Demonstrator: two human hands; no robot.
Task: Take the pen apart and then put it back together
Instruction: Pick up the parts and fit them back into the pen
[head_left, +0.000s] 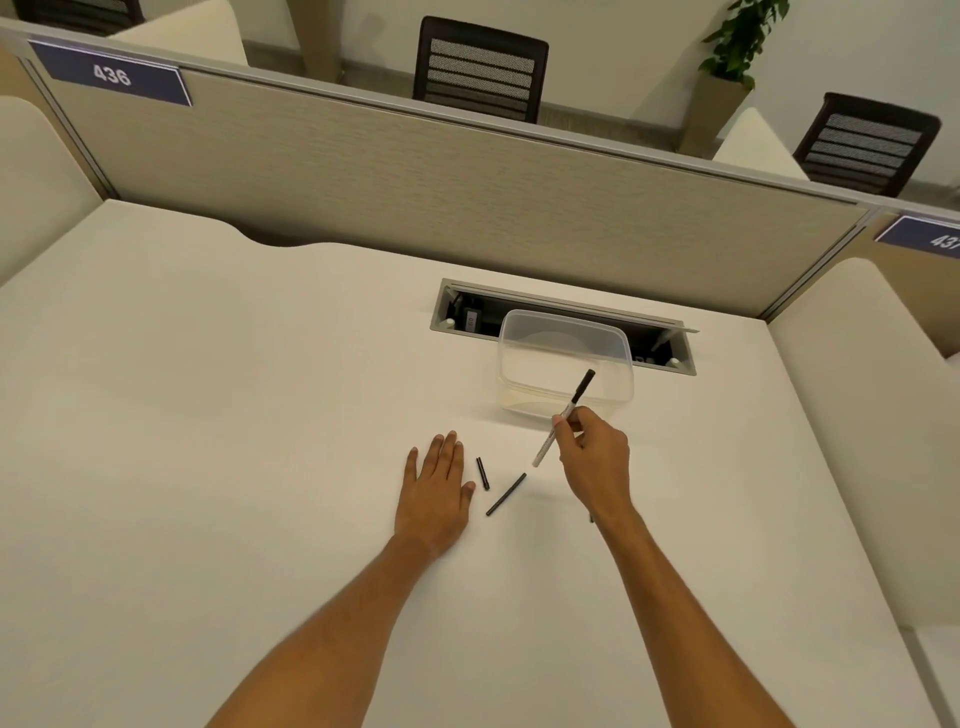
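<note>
My right hand (597, 457) grips a pen body (563, 418) near its middle; the white barrel points down-left and the black end points up toward the container. Two loose black pen parts lie on the white desk (208, 415) between my hands: a short piece (483, 473) just right of my left fingers and a longer thin piece (506, 494) lying diagonally. My left hand (436, 493) rests flat on the desk, fingers together and extended, holding nothing, a small gap from the short piece.
A clear plastic container (566, 364) stands behind my right hand, partly over a recessed cable tray (561, 325) in the desk. A beige partition (415, 182) closes the far side. Chairs and a plant stand beyond it.
</note>
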